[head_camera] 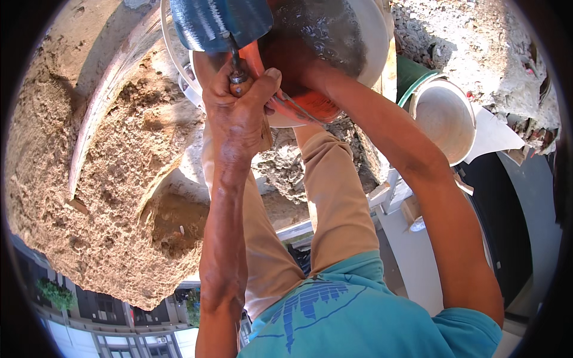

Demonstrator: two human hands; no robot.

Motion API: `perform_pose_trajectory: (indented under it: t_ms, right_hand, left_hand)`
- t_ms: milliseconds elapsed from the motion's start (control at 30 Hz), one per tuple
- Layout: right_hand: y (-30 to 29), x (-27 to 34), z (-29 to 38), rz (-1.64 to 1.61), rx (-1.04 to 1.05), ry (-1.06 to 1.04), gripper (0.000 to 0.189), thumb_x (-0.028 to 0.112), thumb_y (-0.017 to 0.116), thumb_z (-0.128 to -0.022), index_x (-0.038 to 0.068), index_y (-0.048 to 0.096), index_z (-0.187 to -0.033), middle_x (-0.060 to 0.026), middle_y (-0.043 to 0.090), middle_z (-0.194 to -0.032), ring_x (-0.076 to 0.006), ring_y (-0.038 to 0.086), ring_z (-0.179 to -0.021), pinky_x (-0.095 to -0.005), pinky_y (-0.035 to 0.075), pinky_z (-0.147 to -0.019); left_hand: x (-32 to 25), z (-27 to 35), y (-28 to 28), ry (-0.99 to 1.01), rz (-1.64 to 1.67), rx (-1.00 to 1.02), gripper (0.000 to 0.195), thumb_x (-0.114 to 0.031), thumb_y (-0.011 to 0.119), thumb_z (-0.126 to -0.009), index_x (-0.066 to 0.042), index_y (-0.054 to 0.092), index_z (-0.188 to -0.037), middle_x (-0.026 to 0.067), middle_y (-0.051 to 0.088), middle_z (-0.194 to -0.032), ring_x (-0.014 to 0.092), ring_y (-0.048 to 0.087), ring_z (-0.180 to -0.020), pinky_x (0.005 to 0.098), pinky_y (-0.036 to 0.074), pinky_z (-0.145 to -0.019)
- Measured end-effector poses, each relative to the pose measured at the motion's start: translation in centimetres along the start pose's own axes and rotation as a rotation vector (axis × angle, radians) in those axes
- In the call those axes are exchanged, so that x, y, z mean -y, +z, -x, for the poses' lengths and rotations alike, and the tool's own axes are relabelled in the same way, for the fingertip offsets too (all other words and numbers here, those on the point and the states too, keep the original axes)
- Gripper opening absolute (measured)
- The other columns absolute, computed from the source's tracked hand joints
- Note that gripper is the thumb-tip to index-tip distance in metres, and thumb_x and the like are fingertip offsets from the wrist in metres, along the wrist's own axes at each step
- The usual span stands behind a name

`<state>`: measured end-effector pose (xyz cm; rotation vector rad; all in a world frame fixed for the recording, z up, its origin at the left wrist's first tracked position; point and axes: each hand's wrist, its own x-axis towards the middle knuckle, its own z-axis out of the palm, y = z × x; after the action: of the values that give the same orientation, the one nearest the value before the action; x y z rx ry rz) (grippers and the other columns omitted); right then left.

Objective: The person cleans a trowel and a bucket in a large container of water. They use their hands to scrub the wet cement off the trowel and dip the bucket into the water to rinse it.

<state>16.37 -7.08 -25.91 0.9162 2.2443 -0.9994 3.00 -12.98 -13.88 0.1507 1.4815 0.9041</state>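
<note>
My left hand [239, 96] is closed around the wooden handle [241, 84] of a trowel, whose wide blue-grey metal blade [219, 22] points away from me at the top. The same hand is at the rim of an orange-red plastic vessel [309, 107] and seems to hold it too. My right forearm reaches into a large whitish bucket [376, 40] of murky grey water [333, 31]. My right hand [286, 56] is in shadow at the mouth of the orange vessel; its fingers are hidden.
A heap of rough sand or soil [112, 192] fills the left, with a curved pale strip [96, 103] across it. At right lie a green bucket [414, 76], a whitish round container [445, 121] and rubble [483, 53]. Buildings show far below at bottom left.
</note>
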Motion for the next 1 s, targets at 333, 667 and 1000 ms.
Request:
perform_pose_trajectory:
  t_ms: [333,667,1000]
  right_hand:
    - [5.1,1.8,1.1,-1.823,0.289,0.202,0.026,0.028,0.052,-0.093,0.005,0.063,-0.1,-0.0099,0.065,-0.093,-0.0174,0.061,-0.08,-0.0335,0.05,-0.075]
    - [-5.0,0.2,2.2,-0.559,-0.127,-0.01,0.033,0.036,0.056,-0.088,0.005,0.066,-0.095,-0.0147,0.069,-0.095,-0.0303,0.066,-0.085,-0.0391,0.05,-0.077]
    - [0.6,0.2,1.4,-0.312,-0.088,0.204,0.042,0.043,0.052,-0.087,0.009,0.066,-0.106,-0.0162,0.067,-0.108,-0.0337,0.063,-0.1,-0.0432,0.049,-0.088]
  left_hand:
    - [-0.4,-0.4,0.7,0.019,0.032,0.06,0.011,-0.008,0.073,-0.08,-0.007,0.063,-0.078,-0.0013,0.059,-0.063,0.005,0.054,-0.055,0.0217,0.043,-0.051]
    - [-2.3,-2.4,1.3,0.103,-0.244,0.129,0.017,-0.013,0.073,-0.08,-0.002,0.06,-0.078,-0.0037,0.051,-0.061,0.004,0.044,-0.053,0.0218,0.037,-0.05]
    - [0.7,1.7,-0.3,0.096,-0.221,-0.004,0.033,-0.019,0.073,-0.085,0.002,0.064,-0.109,0.0037,0.067,-0.081,0.007,0.059,-0.067,0.0222,0.048,-0.058]
